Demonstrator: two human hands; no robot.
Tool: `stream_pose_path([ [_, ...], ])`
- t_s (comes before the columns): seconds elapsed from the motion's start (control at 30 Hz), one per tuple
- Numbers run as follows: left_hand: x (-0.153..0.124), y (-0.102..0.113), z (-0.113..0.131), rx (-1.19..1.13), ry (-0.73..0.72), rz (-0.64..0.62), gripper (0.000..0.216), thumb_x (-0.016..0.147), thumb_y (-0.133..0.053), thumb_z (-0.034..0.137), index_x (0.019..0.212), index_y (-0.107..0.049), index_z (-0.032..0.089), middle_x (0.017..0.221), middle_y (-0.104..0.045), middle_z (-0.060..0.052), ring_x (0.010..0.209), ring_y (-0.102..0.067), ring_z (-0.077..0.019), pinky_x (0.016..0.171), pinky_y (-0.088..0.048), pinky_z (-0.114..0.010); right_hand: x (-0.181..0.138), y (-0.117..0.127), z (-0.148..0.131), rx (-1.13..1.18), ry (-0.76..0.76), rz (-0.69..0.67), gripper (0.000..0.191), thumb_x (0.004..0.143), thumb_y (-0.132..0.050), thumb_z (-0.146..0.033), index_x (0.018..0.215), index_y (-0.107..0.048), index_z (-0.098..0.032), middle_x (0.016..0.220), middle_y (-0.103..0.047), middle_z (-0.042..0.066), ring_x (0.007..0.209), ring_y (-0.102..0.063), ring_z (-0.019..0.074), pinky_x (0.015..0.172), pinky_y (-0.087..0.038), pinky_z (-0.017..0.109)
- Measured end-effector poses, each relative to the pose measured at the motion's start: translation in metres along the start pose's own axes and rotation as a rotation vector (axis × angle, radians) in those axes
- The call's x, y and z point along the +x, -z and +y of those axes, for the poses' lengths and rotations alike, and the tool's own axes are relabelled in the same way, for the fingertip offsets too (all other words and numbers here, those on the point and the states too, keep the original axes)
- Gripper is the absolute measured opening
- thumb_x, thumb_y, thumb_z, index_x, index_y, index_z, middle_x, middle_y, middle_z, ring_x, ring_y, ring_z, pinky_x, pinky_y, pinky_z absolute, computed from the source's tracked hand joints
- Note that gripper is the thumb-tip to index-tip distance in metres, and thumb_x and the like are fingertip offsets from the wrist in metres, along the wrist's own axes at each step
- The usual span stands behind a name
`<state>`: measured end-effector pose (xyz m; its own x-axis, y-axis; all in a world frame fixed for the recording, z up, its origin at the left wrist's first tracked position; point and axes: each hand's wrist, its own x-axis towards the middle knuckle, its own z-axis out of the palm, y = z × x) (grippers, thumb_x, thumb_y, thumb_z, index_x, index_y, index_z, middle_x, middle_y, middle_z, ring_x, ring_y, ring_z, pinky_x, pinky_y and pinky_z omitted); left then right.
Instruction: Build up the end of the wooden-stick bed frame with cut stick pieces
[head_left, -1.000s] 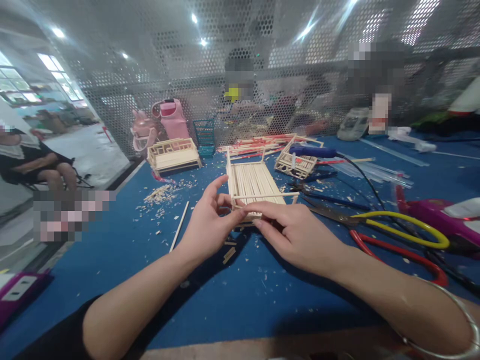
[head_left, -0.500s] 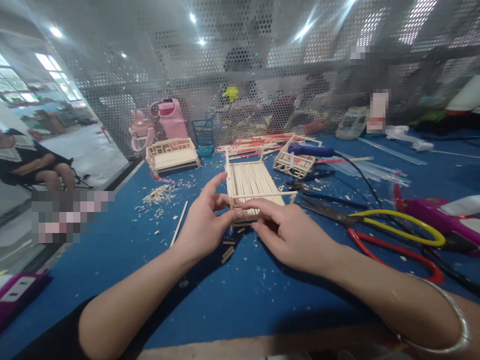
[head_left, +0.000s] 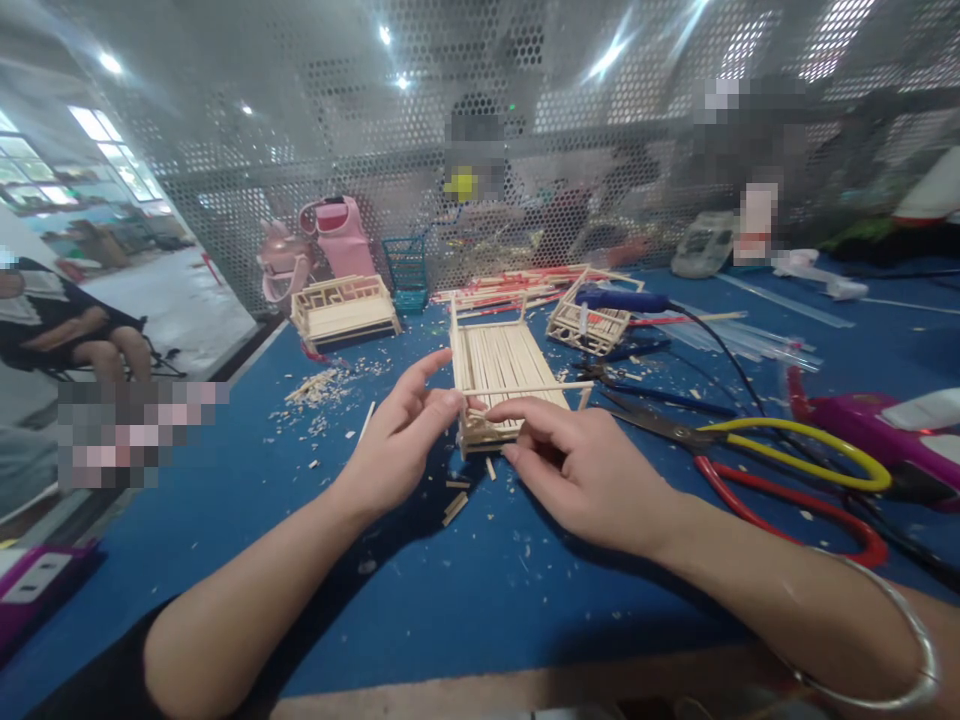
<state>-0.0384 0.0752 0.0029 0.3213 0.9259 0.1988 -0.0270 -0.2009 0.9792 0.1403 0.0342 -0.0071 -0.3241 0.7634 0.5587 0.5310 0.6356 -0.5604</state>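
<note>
A miniature bench of pale wooden sticks stands on the blue table, with a slatted seat and a raised rail along its near end. My left hand is at its near left corner, thumb and curled fingers closed on the post by the rail's end, index finger stretched along the side. From the right, my right hand grips the near end, index fingertip above the seat edge and thumb lower down in front. Short stick offcuts lie just in front of the bench.
Scissors with yellow and red handles lie right, beside a purple glue gun. A blue-handled tool with a cord rests by another stick model. A finished-looking small bench stands back left near wood scraps. A person sits far left.
My left thumb has shifted up and left from the front edge to the corner post, and the hand has drawn slightly left. A short offcut now shows below the bench. My right hand barely moved.
</note>
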Motion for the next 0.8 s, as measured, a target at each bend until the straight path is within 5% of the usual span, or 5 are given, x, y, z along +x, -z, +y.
stream_pose_path([
  [0.47,-0.0019,-0.0068,0.0035,0.011,0.052,0.055,0.065,0.066,-0.069,0.018,0.125,-0.040,0.016,0.072,-0.066,0.003,0.065,-0.058,-0.0103,0.062,-0.041,-0.024,0.0045,-0.0028,-0.0049,0.371,-0.369,-0.150,0.041,0.078,-0.048,-0.016,0.117,-0.058,-0.011,0.048,-0.033,-0.010,0.041,-0.031,0.0070,0.041,-0.027,0.019],
  [0.8,-0.0053,-0.0069,0.0066,0.025,-0.022,0.059,0.056,0.069,-0.060,0.018,0.122,-0.044,0.014,0.075,-0.066,0.000,0.067,-0.058,-0.0125,0.063,-0.044,-0.027,0.0035,-0.0041,-0.0054,0.393,-0.359,-0.130,0.041,0.076,-0.050,-0.013,0.115,-0.059,-0.012,0.049,-0.033,-0.010,0.042,-0.029,0.0059,0.041,-0.026,0.018],
])
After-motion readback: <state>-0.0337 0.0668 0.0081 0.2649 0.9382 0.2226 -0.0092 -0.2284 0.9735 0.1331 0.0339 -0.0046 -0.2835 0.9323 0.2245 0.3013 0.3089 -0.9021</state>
